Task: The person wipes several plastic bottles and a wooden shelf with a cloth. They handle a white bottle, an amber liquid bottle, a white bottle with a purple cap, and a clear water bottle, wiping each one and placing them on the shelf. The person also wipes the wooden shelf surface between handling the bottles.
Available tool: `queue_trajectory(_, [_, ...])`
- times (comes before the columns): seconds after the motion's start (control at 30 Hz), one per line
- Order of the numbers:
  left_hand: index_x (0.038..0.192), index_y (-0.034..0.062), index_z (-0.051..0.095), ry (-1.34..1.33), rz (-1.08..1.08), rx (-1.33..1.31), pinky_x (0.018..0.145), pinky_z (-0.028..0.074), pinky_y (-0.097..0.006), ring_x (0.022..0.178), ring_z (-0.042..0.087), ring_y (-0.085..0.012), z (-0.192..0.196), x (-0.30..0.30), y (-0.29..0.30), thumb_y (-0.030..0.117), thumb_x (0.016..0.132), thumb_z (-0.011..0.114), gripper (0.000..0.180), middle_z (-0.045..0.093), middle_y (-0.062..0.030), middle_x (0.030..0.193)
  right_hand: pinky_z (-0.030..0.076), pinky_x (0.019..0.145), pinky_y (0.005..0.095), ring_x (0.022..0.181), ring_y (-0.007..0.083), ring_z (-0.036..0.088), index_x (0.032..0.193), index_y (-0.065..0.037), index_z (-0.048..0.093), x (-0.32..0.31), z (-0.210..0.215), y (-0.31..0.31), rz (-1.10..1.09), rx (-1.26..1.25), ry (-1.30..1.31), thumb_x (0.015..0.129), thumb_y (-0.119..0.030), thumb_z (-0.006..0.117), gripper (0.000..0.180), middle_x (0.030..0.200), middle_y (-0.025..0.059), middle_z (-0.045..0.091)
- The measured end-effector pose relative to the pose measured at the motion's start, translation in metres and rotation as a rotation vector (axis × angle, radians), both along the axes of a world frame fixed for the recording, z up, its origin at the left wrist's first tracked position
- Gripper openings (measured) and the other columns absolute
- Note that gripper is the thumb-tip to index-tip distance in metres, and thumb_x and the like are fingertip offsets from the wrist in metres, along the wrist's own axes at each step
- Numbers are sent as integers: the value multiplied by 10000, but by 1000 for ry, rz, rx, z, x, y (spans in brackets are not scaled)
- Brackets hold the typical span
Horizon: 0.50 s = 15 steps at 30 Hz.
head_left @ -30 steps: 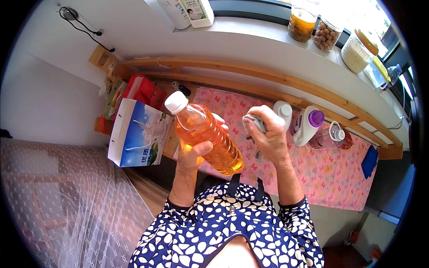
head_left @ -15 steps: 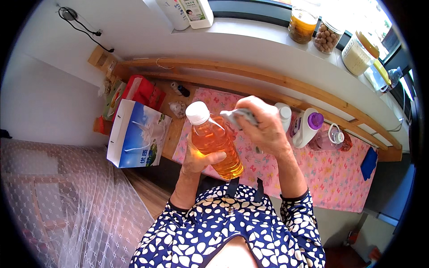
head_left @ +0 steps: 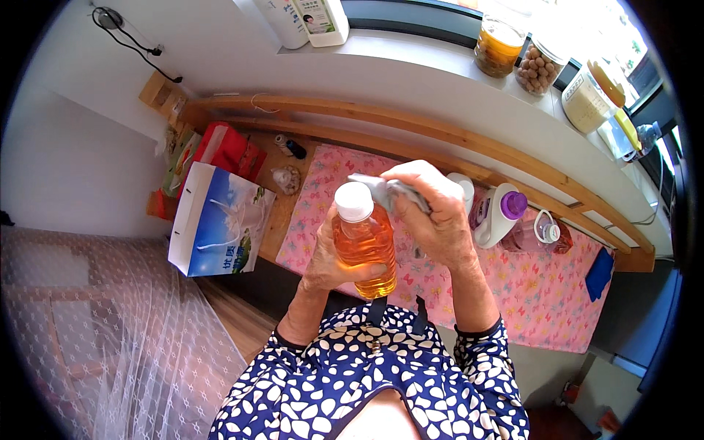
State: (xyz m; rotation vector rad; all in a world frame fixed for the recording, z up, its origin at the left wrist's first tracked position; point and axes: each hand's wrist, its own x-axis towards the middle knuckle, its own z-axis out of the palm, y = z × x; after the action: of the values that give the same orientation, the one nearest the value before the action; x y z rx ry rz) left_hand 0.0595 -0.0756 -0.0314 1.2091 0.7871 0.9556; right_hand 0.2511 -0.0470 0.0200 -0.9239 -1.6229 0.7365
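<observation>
Amber liquid (head_left: 370,251), ribbed bottle (head_left: 365,238), white cap (head_left: 354,202); crumpled cloth (head_left: 379,192) — in right fingers (head_left: 413,174)

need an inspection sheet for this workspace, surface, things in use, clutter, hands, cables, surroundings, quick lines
surface: pink patterned cloth covers much of the wooden surface
things in use: bottle of amber liquid, white cap on; grey cloth beside its cap, contact unclear
clutter: white jug with purple cap, clear bottle with white handle, blue cloth, blue paper bag, red bag
hands: left hand grips the bottle; right hand grips the grey cloth
cables: black cable on the wall, upper left
surroundings: window sill with jar of brown balls; white lace netting lower left
</observation>
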Motion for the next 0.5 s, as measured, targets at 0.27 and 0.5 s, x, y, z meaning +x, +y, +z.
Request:
queue_trajectory(0.27, [1290, 100, 398, 194, 74, 294, 955, 467, -353, 1074, 565, -182, 20, 16, 2, 77, 605, 855, 823, 557, -54, 1149, 506, 733, 334, 826, 286, 633, 990, -19, 631, -4, 31, 0, 18, 281, -142, 761, 21, 621, 233, 901, 128, 636])
queue_trajectory(0.5, [1282, 85, 408, -152, 95, 12, 916, 504, -371, 1039, 600, -191, 9, 16, 5, 60, 612, 836, 795, 595, -68, 1105, 514, 730, 333, 822, 278, 627, 1001, 4, 610, -6, -1, 1, -60, 144, 47, 771, 30, 613, 231, 910, 146, 619])
